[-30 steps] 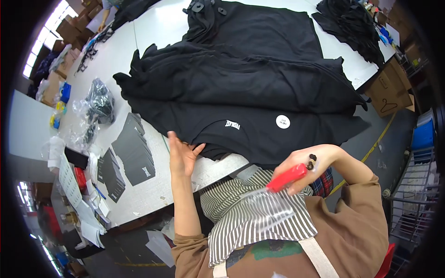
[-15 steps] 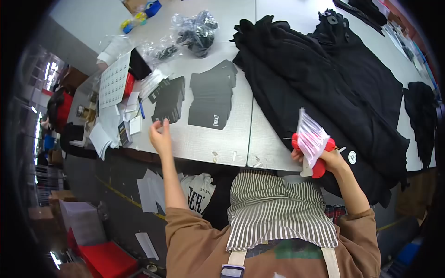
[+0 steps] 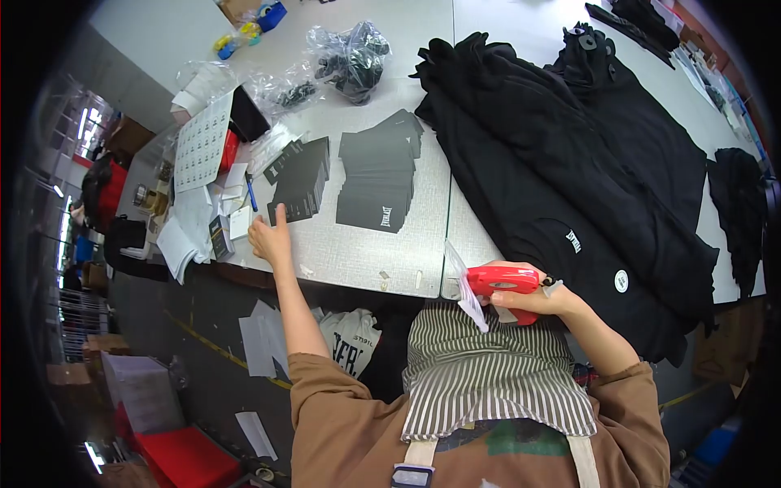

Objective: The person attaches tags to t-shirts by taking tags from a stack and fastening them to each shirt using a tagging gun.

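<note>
A red tagging gun (image 3: 506, 285) is gripped in my right hand (image 3: 533, 299), in front of the apron at the table's front edge. A bundle of clear and pinkish plastic fasteners (image 3: 467, 289) hangs at its left end. My left hand (image 3: 270, 241) hovers at the near end of a fanned stack of dark hang tags (image 3: 303, 183), thumb apart from the fingers, with nothing visible in it. Right of that stack lies a second fanned row of grey tags (image 3: 376, 175). A pile of black garments (image 3: 561, 154) covers the right side, with a white logo and a round sticker showing.
White papers and small cards (image 3: 191, 220) crowd the table's left end, with a blue pen (image 3: 251, 195) and a printed sheet (image 3: 203, 142). Clear bags with dark contents (image 3: 354, 65) lie behind the tags. A black garment (image 3: 739, 211) hangs over the right edge.
My right hand has moved left and turned the tagging gun, so its fasteners now face left. The white garment logo is now uncovered. My left hand has shifted slightly left and down.
</note>
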Tool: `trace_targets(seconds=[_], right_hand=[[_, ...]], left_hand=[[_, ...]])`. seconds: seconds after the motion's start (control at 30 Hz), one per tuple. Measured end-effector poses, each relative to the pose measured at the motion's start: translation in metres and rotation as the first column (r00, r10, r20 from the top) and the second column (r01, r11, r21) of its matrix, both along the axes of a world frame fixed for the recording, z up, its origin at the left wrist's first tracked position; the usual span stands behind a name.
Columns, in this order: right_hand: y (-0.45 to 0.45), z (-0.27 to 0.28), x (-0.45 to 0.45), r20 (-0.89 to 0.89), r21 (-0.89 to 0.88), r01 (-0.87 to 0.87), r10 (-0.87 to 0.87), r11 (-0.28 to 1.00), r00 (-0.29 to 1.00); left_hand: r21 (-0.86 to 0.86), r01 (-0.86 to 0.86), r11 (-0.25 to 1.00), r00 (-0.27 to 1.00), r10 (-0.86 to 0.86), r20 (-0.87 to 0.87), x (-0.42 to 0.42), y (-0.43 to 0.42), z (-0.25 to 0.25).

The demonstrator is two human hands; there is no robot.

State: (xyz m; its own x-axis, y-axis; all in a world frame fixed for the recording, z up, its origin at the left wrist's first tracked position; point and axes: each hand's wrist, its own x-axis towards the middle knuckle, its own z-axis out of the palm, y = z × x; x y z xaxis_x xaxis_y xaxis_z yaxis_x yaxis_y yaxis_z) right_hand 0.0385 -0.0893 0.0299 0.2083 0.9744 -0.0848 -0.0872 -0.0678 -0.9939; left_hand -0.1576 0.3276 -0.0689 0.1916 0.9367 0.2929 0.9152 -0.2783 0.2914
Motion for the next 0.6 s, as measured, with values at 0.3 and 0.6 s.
trace_targets(seconds=[0.3, 0.6], right_hand=[[0.006, -0.017, -0.003, 0.042, -0.016, -0.079, 0.08, 0.997, 0.996], [0.028, 0.001, -0.024, 0.516, 0.222, -0.071, -0.056, 0.972, 0.855]], left_hand=[[-0.131, 0.184, 0.974, 0.936, -0.133, 0.327, 0.026, -0.039, 0.043], [-0.253, 0.592, 0.765, 0.595, -0.204, 0.777, 0.029, -0.156, 0.062]])
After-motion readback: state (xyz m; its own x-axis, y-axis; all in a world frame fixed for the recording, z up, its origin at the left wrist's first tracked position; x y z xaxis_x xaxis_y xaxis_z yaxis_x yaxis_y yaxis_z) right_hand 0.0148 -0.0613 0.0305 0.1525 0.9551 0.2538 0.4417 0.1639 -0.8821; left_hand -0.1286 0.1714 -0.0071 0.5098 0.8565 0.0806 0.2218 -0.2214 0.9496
